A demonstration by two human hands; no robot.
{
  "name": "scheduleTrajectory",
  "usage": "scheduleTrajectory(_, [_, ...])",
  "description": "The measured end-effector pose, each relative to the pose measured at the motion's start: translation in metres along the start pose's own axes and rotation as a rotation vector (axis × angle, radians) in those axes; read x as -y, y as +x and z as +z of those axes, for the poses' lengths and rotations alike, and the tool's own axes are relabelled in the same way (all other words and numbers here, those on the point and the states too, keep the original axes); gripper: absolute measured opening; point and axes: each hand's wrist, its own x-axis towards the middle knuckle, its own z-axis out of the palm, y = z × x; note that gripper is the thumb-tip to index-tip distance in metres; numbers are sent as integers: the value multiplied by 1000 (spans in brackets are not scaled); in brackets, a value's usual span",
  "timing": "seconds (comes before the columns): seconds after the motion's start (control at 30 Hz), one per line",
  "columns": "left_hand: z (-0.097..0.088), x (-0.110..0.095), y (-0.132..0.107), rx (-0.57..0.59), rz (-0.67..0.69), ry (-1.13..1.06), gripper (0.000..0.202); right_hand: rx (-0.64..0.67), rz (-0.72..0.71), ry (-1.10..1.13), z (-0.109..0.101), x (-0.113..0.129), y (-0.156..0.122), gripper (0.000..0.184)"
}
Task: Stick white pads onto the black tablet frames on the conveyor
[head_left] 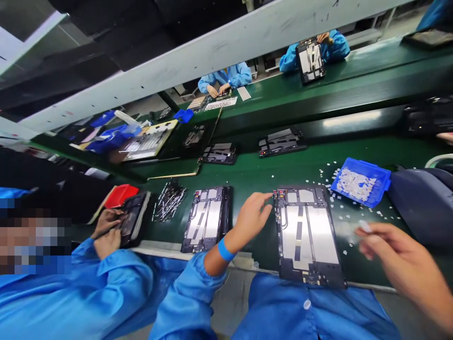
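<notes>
In front of me lies an opened tablet [323, 236], its silver inner plates and black frame facing up, its lower edge over the bench edge. My left hand [252, 215], with a blue wristband [225, 249], reaches to the tablet's upper left corner. Its index finger is stretched out at that corner, thumb apart, holding nothing. To the right of the tablet, my right hand [396, 248] pinches a small white piece [364, 226] between thumb and index finger. Similar white bits fill a blue tray [378, 200] just beyond that hand, and more lie scattered around it.
More opened tablets [205, 219] lie to the left and farther back [281, 142]. A pile of thin black strips [170, 200] sits near a co-worker's hands [108, 233] and a red tray [122, 195]. A grey beam [212, 49] crosses overhead. Other people work across the green bench.
</notes>
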Motion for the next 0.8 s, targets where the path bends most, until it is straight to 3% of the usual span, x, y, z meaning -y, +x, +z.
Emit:
scheduleTrajectory(0.13, [15,2,43,73,98,180,37,127,67,229,66,42,64,33])
scheduleTrajectory(0.27, [23,5,55,148,163,240,27,207,65,250,101,53,104,34])
scheduleTrajectory(0.37, [27,12,52,116,191,167,23,233,62,199,115,44,117,31])
scheduleTrajectory(0.57, [37,16,48,-49,161,-219,20,398,10,131,142,34,126,30])
scheduleTrajectory(0.67, [43,11,47,-83,71,-336,17,432,2,161,148,35,129,28])
scheduleTrajectory(0.8, [47,0,39,-92,-151,-536,20,394,17,180,146,35,130,27])
